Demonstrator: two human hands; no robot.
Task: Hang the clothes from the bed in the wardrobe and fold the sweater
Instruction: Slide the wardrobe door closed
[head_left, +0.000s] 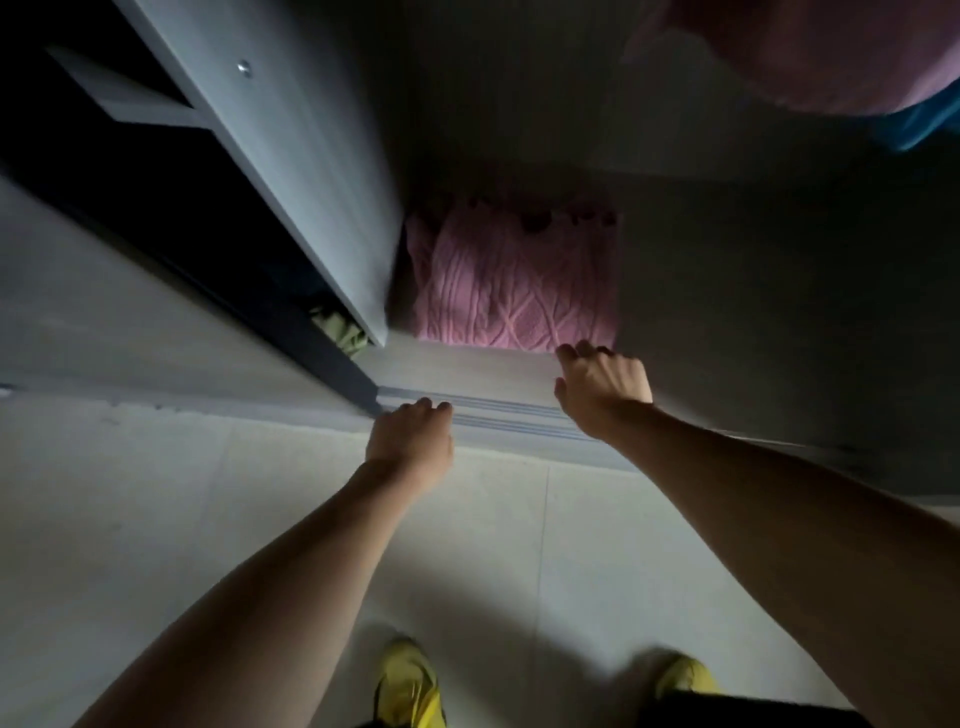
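sweater: folded, flat on the wardrobe floor, looks done.
left hand: loose, empty, over the track.
right hand: loose, empty, at the sweater's corner.
hanging: can't judge.

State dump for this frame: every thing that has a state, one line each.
sweater: folded, lying flat inside the wardrobe
door: open, the sweater's bay exposed
left hand: fingers loosely curled, holds nothing, over the track
right hand: fingertips at the sweater's front edge; grip unclear
green cloth: bunched, partly hidden behind the door
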